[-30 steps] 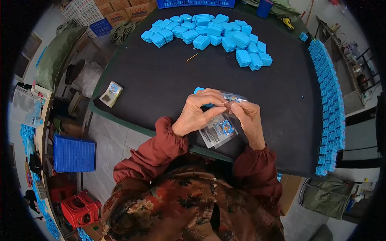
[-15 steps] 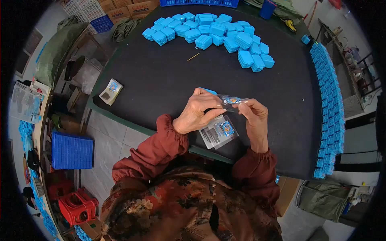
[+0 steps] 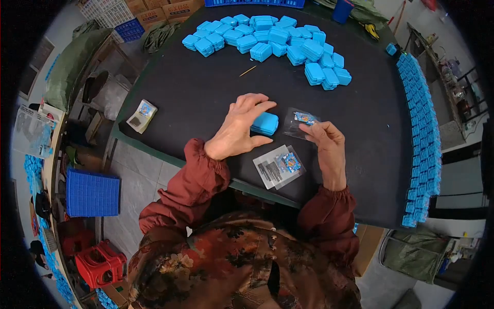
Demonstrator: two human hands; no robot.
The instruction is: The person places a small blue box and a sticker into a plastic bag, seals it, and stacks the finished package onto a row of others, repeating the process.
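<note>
My left hand (image 3: pixel 239 126) is open, its thumb and fingers spread around the near side of a small blue plastic case (image 3: pixel 265 123) on the black table. Between the thumb and fingers of my right hand (image 3: pixel 325 139) is a clear plastic film (image 3: pixel 295 127) with a colourful printed label on it. Below the two hands lies a stack of similar printed film sheets (image 3: pixel 279 167), the top one bearing a blue and orange picture.
Many blue cases (image 3: pixel 278 36) are heaped along the table's far side. Rows of blue cases (image 3: pixel 419 139) line the right edge. A bundle of printed cards (image 3: pixel 142 117) lies at left, and a thin stick (image 3: pixel 247 71) near the heap.
My hands have parted. The left opened and moved left over the blue case, now more visible; the right keeps the film, which now spreads flatter. The sheet stack is more exposed.
</note>
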